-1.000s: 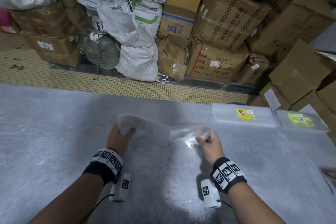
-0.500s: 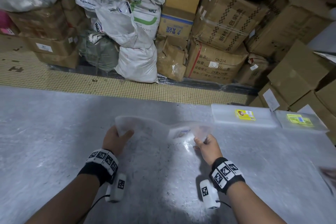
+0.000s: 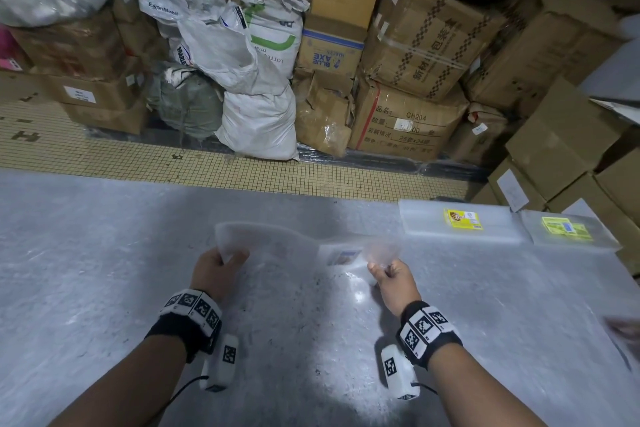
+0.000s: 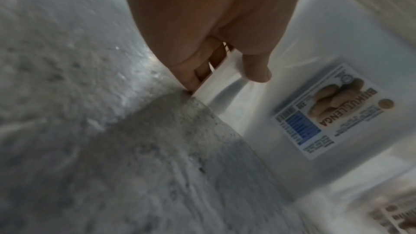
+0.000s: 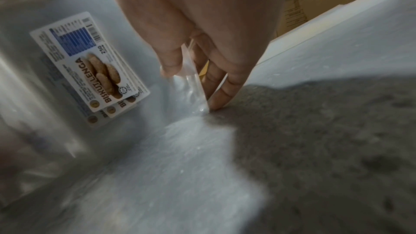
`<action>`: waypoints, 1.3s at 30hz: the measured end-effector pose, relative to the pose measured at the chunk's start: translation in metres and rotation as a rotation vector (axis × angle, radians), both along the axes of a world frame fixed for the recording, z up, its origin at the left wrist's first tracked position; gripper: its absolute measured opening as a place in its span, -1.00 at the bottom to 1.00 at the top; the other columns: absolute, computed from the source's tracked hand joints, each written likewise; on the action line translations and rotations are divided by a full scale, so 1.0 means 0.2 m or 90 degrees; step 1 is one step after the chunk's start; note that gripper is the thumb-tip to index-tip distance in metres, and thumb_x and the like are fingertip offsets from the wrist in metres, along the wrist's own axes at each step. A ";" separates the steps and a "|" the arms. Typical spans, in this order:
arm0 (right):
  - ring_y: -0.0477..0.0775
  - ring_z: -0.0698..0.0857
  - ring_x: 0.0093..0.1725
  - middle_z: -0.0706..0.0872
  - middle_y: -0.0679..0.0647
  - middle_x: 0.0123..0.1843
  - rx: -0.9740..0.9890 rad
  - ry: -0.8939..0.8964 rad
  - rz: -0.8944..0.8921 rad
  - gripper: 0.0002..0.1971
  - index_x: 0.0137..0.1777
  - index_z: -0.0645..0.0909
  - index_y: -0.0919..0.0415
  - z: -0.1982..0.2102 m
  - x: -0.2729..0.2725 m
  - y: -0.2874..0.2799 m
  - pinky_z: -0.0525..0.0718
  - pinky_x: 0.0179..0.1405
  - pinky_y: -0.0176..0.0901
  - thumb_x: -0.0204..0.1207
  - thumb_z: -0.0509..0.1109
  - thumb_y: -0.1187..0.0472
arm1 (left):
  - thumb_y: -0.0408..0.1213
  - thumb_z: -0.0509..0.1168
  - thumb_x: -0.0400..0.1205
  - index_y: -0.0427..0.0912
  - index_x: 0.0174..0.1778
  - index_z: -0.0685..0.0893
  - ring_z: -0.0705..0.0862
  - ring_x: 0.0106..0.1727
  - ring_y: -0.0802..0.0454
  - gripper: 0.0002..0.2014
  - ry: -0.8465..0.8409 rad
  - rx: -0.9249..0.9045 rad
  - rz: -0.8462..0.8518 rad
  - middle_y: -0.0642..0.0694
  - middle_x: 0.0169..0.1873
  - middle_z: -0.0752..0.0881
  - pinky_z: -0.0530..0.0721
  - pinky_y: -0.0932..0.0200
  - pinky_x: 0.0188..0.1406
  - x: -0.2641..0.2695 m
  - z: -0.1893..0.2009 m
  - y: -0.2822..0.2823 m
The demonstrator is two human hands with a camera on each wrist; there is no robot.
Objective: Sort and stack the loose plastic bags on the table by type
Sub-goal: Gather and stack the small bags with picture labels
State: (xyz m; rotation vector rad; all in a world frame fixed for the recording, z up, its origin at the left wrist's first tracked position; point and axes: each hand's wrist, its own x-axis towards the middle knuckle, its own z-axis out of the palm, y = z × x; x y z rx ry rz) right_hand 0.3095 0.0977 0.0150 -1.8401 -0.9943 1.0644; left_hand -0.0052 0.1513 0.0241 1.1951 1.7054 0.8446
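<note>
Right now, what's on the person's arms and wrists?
Bare forearms, no sleeves. Each wrist wears a black band topped by white blocks printed with black square markers. A white camera pod with its own marker hangs under each wrist, trailing a thin black cable.

The bags (image 3: 304,246) are thin clear plastic, glossy and creased, each with a smooth printed paper label (image 5: 90,67). The table (image 3: 104,253) is grey, matt, rough and scuffed. At 2 o'clock lie stacks (image 3: 457,222) of glossy clear plastic. At 12 o'clock stand brown cardboard boxes (image 3: 408,121) and coarse woven sacks (image 3: 256,121).
</note>
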 end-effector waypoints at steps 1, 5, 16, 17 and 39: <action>0.10 0.79 -0.05 0.84 0.07 -0.10 -0.004 -0.005 0.003 -0.92 -0.01 0.68 0.09 0.00 0.00 0.00 0.70 0.03 -0.06 0.65 0.37 0.14 | -0.24 0.41 0.62 -0.20 -0.36 0.67 0.64 -0.32 -0.14 -0.76 -0.003 -0.003 0.003 -0.22 -0.40 0.71 0.60 0.02 -0.30 0.00 0.01 0.00; 0.16 0.69 -0.24 0.73 0.24 -0.26 -0.021 -0.007 0.010 -0.82 -0.14 0.58 0.21 0.06 -0.01 0.01 0.68 -0.27 -0.04 0.67 0.34 0.15 | -0.32 0.39 0.63 -0.12 -0.48 0.63 0.58 -0.42 -0.06 -0.69 0.008 0.004 -0.012 -0.07 -0.51 0.64 0.48 0.19 -0.41 0.00 0.03 0.01; 0.03 0.55 -0.44 0.62 0.15 -0.19 -0.362 -0.025 0.127 -0.74 0.19 0.48 0.20 0.08 0.05 0.00 0.51 -0.62 -0.20 0.57 0.42 0.21 | -0.28 0.40 0.61 -0.40 0.20 0.70 0.72 0.07 -0.25 -0.69 0.061 -0.218 -0.117 -0.30 0.03 0.76 0.65 -0.04 0.09 -0.06 -0.01 -0.03; 0.04 0.55 -0.46 0.63 0.19 -0.14 -0.369 -0.027 0.124 -0.72 0.23 0.50 0.21 0.07 0.04 -0.01 0.49 -0.64 -0.20 0.57 0.42 0.22 | -0.28 0.39 0.61 -0.40 0.25 0.68 0.71 0.09 -0.25 -0.66 0.068 -0.221 -0.128 -0.30 0.08 0.74 0.64 -0.05 0.11 -0.06 -0.02 -0.04; 0.23 0.76 0.00 0.70 0.17 0.20 -0.282 0.167 -0.014 -0.88 0.15 0.62 0.16 0.09 -0.02 -0.14 0.84 -0.23 0.04 0.66 0.34 0.26 | -0.53 0.29 0.64 -0.14 0.34 0.54 0.68 -0.06 -0.23 -0.63 -0.129 -0.232 -0.038 -0.16 -0.06 0.67 0.69 -0.33 0.10 -0.08 0.00 -0.16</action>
